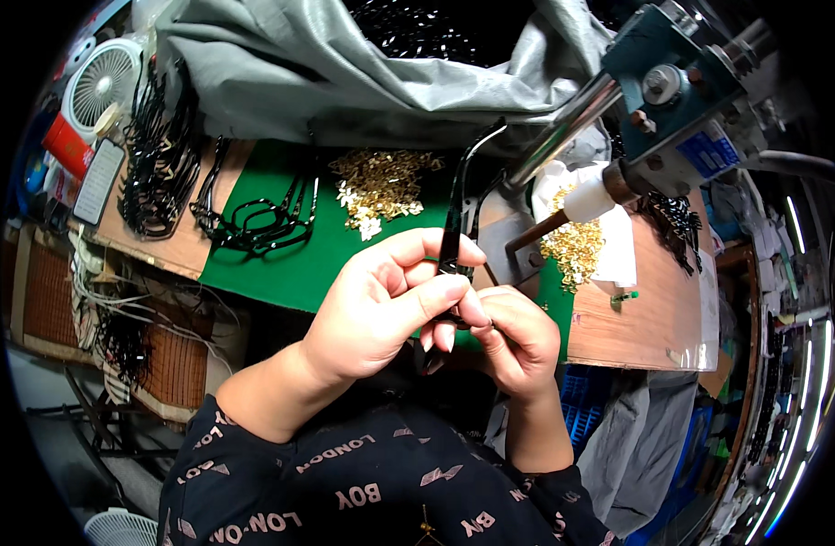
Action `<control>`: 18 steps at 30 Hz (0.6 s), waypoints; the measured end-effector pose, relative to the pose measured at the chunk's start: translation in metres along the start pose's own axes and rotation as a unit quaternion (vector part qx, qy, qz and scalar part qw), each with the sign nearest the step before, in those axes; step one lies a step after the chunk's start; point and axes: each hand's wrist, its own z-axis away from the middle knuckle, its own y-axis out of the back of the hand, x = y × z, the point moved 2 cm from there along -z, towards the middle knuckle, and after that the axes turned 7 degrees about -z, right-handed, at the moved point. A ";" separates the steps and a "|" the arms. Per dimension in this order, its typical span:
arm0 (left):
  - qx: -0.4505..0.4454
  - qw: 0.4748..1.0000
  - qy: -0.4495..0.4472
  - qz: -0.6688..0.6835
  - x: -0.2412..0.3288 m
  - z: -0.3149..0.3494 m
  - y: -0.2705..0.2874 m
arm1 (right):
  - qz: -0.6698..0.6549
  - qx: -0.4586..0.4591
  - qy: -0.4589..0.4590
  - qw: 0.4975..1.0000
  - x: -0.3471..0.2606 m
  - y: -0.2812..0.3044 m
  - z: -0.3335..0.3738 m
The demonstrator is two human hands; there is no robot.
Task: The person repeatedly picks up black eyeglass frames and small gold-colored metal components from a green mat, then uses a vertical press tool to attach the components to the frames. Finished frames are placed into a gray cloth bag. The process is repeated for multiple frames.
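Note:
Between my hands, in front of the bench edge, is a black glasses frame (451, 238) with its temples pointing up and away. My left hand (381, 305) pinches it near the hinge between thumb and fingers. Close against it, my right hand (519, 338) has thumb and fingertips pressed together at the lower part of the frame; whether a small piece is between them is hidden. Beyond my hands lies a pile of small gold metal pieces (377, 187) on the green mat (299, 282). A second gold pile (574, 250) sits on white paper to the right.
A press-like machine (672, 100) with a metal rod (538, 232) reaches in from the upper right. Black glasses frames (263, 227) lie left on the mat, beside a heap of black frames (160, 173). A phone (99, 182) and white fan (104, 82) stand far left. Grey cloth (345, 91) hangs behind.

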 end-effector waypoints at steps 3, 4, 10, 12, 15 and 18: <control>-0.003 0.999 -0.027 0.036 -0.002 -0.017 -0.015 | -0.043 0.127 -0.098 0.986 -0.001 0.008 0.004; -0.036 0.998 -0.039 0.035 0.001 -0.028 -0.020 | -0.002 0.132 -0.140 0.981 0.005 0.020 0.006; -0.080 0.992 -0.093 -0.016 0.002 -0.078 -0.052 | -0.163 0.234 -0.133 0.949 0.018 0.063 -0.002; -0.069 0.992 -0.108 0.000 0.002 -0.088 -0.059 | -0.089 0.246 -0.131 0.956 0.013 0.076 -0.007; -0.055 0.991 -0.120 0.034 0.000 -0.101 -0.067 | 0.145 0.388 -0.004 0.910 -0.021 0.110 -0.035; -0.053 0.993 -0.099 0.043 0.000 -0.107 -0.079 | 0.178 0.295 0.206 0.916 -0.112 0.137 -0.092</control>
